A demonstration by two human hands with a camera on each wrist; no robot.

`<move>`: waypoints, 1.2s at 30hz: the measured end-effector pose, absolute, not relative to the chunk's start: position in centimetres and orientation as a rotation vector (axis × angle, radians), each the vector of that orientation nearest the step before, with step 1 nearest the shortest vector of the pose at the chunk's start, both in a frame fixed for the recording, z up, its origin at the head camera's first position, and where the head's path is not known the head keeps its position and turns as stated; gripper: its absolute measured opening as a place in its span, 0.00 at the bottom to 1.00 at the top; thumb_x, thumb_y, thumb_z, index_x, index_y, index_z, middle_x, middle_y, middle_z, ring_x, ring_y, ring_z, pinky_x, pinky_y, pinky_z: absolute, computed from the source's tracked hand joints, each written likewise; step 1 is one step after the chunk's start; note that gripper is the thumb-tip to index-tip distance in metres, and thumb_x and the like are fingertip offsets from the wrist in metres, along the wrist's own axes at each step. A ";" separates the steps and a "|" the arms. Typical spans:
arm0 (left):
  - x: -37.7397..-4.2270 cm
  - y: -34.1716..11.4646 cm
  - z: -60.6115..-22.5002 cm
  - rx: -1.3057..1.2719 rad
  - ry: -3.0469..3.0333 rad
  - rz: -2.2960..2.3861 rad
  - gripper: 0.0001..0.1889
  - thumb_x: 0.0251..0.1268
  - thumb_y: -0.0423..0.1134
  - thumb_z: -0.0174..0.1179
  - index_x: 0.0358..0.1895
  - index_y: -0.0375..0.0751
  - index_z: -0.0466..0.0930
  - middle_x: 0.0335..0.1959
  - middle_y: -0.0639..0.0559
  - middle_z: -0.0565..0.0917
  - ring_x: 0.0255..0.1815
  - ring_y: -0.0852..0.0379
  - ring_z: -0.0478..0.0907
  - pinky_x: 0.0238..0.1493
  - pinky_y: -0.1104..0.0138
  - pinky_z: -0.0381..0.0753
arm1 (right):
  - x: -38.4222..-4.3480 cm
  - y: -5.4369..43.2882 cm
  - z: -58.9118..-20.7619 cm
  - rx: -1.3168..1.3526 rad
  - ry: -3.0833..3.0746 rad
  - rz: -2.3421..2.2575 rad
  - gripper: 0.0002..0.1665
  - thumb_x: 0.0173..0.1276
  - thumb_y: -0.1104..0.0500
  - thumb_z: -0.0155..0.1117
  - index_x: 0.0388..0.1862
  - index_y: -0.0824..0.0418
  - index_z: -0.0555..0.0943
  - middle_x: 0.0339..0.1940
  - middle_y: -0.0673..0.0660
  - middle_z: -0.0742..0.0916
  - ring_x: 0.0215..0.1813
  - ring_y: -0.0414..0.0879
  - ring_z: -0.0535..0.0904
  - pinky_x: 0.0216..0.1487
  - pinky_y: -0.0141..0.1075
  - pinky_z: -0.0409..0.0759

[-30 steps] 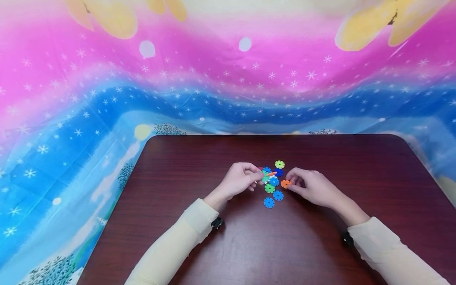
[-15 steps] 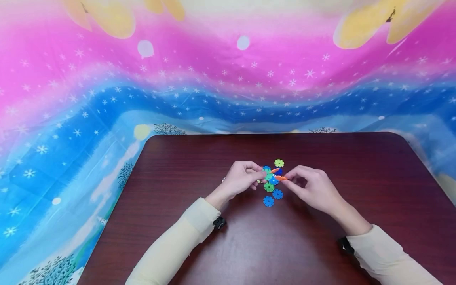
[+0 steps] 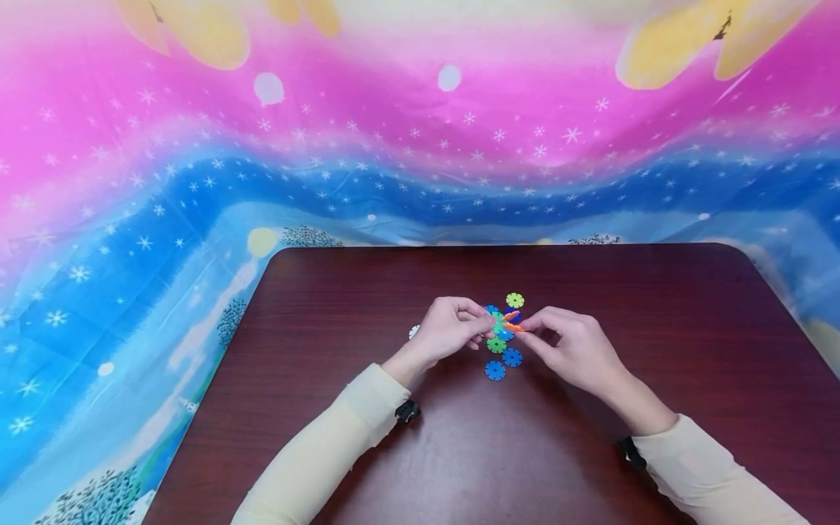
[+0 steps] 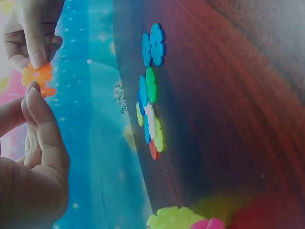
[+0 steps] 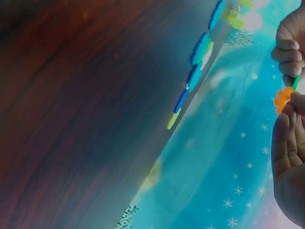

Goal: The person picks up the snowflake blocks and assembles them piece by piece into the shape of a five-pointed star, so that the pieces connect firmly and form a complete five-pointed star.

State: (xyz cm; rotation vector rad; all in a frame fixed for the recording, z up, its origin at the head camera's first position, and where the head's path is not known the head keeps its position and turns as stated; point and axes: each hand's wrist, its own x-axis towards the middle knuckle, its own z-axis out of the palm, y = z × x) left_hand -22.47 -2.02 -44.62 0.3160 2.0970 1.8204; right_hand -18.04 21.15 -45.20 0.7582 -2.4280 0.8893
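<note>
Both hands are seen meeting over a small pile of flat, flower-shaped plastic discs [image 3: 500,348] near the middle of the dark wood-grain table [image 3: 590,452] in the head view. The left hand [image 3: 449,329] is pinching a small joined cluster of discs [image 3: 496,319]; the right hand [image 3: 569,343] is pinching an orange disc [image 3: 514,327] held against that cluster. How the pieces interlock is too small to make out there. From the left wrist view the orange disc [image 4: 37,75] is shown clearly, lifted off the table and gripped by fingertips [image 4: 39,57] from above, notched petals visible. In the right wrist view only its edge [image 5: 282,99] is seen, with a green sliver beside it; the hand is cut off at the frame. Loose blue, green and yellow discs lie flat on the table, edge-on in the wrist views. A starry pink-and-blue cloth [image 3: 197,160] is draped behind.
</note>
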 end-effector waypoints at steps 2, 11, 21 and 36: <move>-22.3 -2.0 -44.7 0.311 2.086 1.832 0.08 0.67 0.35 0.72 0.41 0.33 0.86 0.29 0.46 0.90 0.33 0.40 0.87 0.33 0.62 0.89 | -18.1 21.1 -45.4 0.774 -2.393 0.896 0.16 0.51 0.64 0.86 0.38 0.52 0.90 0.34 0.42 0.89 0.30 0.33 0.81 0.30 0.32 0.84; -22.0 -2.1 -44.5 0.341 2.044 1.919 0.07 0.67 0.34 0.72 0.42 0.33 0.87 0.31 0.44 0.90 0.32 0.44 0.89 0.36 0.60 0.89 | -18.3 20.7 -45.0 0.817 -2.305 0.917 0.20 0.47 0.66 0.87 0.40 0.55 0.91 0.35 0.45 0.90 0.32 0.37 0.85 0.31 0.31 0.85; -22.4 -3.9 -44.3 0.341 2.052 1.843 0.09 0.67 0.37 0.72 0.44 0.36 0.87 0.34 0.41 0.90 0.38 0.33 0.87 0.41 0.52 0.89 | -18.8 21.0 -44.9 0.734 -2.687 0.878 0.21 0.57 0.56 0.85 0.48 0.56 0.89 0.38 0.47 0.89 0.36 0.37 0.84 0.38 0.38 0.87; -23.7 -12.4 -44.3 0.495 2.126 1.413 0.08 0.67 0.43 0.72 0.40 0.43 0.91 0.32 0.43 0.90 0.35 0.30 0.81 0.41 0.43 0.86 | -20.3 20.9 -47.2 0.763 -3.154 0.436 0.26 0.62 0.44 0.79 0.52 0.59 0.88 0.44 0.53 0.85 0.43 0.46 0.81 0.44 0.47 0.86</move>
